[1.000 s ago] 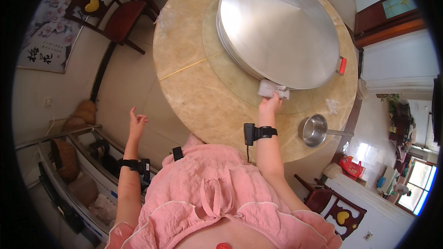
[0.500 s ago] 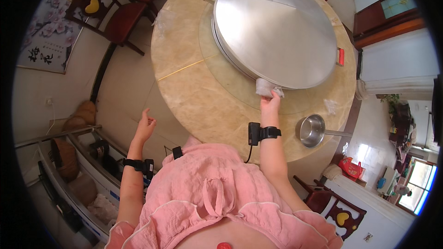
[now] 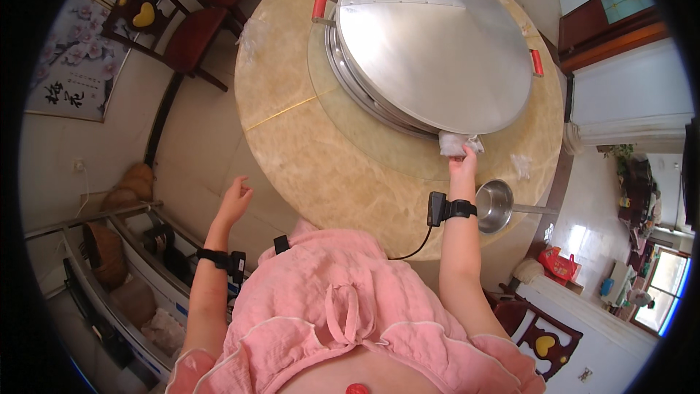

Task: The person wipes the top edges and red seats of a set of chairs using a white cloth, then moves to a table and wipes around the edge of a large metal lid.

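Now: right hand [image 3: 462, 167] fingers bunched on white cloth [image 3: 456, 144], pressing it against rim of big round metal lid [image 3: 434, 40], at near edge over glass turntable [image 3: 364, 128] on round marble table [image 3: 306, 153]. Left hand [image 3: 235, 201] off table, fingers loosely spread, holding nothing. Small steel ladle [image 3: 494, 204] lies just right of right wrist.

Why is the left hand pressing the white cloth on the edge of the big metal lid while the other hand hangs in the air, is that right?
Not quite: the right hand presses the white cloth on the edge of the big metal lid. The left hand is the one in the air, off the table. The head view shows it.
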{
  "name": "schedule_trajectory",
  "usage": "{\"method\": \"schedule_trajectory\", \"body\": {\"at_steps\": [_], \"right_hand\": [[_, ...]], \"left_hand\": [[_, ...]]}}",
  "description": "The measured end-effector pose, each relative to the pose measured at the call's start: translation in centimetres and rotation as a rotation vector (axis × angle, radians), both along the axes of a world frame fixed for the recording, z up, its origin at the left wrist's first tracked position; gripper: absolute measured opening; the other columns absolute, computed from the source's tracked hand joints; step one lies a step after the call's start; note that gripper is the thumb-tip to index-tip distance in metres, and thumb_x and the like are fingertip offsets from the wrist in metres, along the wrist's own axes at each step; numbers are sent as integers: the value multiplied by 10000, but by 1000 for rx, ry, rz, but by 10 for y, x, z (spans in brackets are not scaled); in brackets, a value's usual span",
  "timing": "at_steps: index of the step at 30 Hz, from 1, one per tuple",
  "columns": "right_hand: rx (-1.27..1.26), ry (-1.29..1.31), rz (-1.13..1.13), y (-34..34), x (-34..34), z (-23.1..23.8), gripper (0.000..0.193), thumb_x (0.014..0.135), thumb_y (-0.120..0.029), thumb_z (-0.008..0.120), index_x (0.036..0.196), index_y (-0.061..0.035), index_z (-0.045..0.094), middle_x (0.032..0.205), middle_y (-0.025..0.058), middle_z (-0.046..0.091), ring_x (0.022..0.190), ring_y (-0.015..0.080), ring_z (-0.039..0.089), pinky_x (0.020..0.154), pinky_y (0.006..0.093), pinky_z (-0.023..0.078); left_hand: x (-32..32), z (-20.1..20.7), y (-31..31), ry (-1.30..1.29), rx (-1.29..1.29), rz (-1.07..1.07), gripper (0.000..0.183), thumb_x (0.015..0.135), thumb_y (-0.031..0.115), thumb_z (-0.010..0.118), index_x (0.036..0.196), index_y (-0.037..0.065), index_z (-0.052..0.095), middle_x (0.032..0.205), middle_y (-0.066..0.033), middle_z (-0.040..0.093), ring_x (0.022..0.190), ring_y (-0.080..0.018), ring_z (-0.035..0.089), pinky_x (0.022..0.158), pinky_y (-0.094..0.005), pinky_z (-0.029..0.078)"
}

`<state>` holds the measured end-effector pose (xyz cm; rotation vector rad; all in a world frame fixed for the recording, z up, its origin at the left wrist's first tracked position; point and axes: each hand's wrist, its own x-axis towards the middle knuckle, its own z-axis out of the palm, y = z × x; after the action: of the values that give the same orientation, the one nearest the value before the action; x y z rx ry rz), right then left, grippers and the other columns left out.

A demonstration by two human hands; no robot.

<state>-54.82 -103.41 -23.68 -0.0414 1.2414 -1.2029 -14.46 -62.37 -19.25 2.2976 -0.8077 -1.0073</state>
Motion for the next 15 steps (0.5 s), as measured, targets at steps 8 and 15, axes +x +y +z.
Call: {"method": "schedule_trajectory", "body": {"at_steps": [8,15], "right_hand": [[-49,-69,6,2,-8,-8,399,778,-30,520,1167,-30,431,1173,116,481,1086,272,481,924,441,425],[-51,10,23,15,-9,-2,377,797,-25,516,1165,-37,436,1158,106,489,1076,267,482,924,421,424]], "left_hand": [[45,2,-205,270,-369,116,278,844,149,539,1077,-3,534,931,-72,608,816,-153,595,715,-267,456],[69,-6,-369,400,-481,438,411,836,199,543,1186,12,431,1121,-81,496,1029,-178,488,827,-301,407]]}}
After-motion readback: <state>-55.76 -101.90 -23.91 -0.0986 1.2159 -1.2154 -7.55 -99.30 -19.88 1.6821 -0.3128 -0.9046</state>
